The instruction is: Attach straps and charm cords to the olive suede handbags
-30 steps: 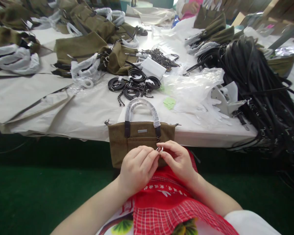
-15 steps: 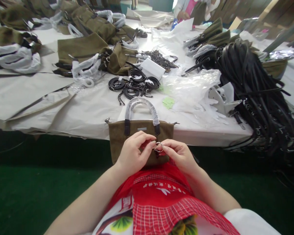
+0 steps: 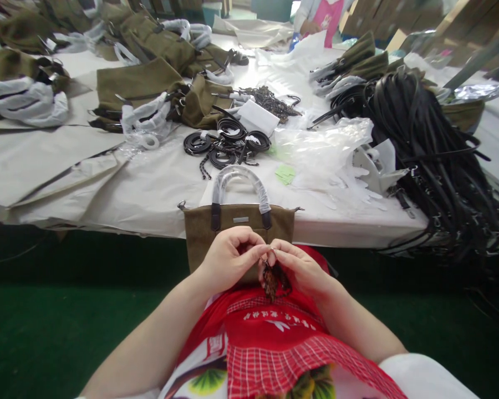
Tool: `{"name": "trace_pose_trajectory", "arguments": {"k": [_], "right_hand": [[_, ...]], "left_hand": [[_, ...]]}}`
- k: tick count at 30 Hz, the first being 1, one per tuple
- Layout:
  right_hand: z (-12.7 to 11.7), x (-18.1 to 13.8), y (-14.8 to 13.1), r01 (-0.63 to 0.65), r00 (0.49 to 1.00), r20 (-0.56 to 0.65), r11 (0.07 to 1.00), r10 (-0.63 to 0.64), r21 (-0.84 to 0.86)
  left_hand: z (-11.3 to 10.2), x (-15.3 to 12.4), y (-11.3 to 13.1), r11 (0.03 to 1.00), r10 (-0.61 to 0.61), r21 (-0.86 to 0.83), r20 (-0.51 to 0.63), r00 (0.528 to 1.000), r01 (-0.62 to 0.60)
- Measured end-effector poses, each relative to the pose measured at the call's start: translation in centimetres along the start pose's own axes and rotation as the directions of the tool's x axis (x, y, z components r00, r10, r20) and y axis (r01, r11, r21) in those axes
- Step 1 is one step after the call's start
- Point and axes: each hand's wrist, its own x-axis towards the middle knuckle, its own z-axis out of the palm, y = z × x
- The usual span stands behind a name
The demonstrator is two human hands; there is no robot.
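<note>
An olive-green handbag (image 3: pixel 199 235) leans upright at the table's front edge, its wrapped handles (image 3: pixel 241 176) standing above it. In front of the bag, my left hand (image 3: pixel 230 260) is closed in a pinch at a thin metal ring (image 3: pixel 270 252). My right hand (image 3: pixel 303 267) pinches the same ring from the other side, fingertips almost touching the left ones. Below the fingers hangs a dark brown, mottled charm (image 3: pixel 271 281), partly covered by my right hand. Fingers hide most of the ring.
Coiled black straps (image 3: pixel 224 145) and a heap of patterned cords (image 3: pixel 268 104) lie beyond the bag. Olive bags (image 3: pixel 137 80) crowd the left. Clear plastic sleeves (image 3: pixel 328 149) and a big pile of black straps (image 3: pixel 428 127) lie right. A co-worker (image 3: pixel 316 19) stands at the far end.
The ring has turned and is now mostly covered by my fingertips. The brown charm now shows hanging below my hands. My hands have lowered slightly. The co-worker's pink apron shows more.
</note>
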Motion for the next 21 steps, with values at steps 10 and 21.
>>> {"name": "trace_pose_trajectory", "arguments": {"k": [10, 21], "right_hand": [[-0.8, 0.9, 0.4, 0.077, 0.962, -0.244, 0.979, -0.123, -0.190], [-4.5, 4.8, -1.0, -0.021, 0.785, -0.279, 0.426, -0.554, -0.905]], "left_hand": [[0.2, 1.8, -2.1, 0.978, 0.047, 0.206, -0.092, 0.995, -0.027], [0.8, 12.3, -7.1, 0.950, -0.188, 0.217, -0.178, 0.966, 0.224]]}}
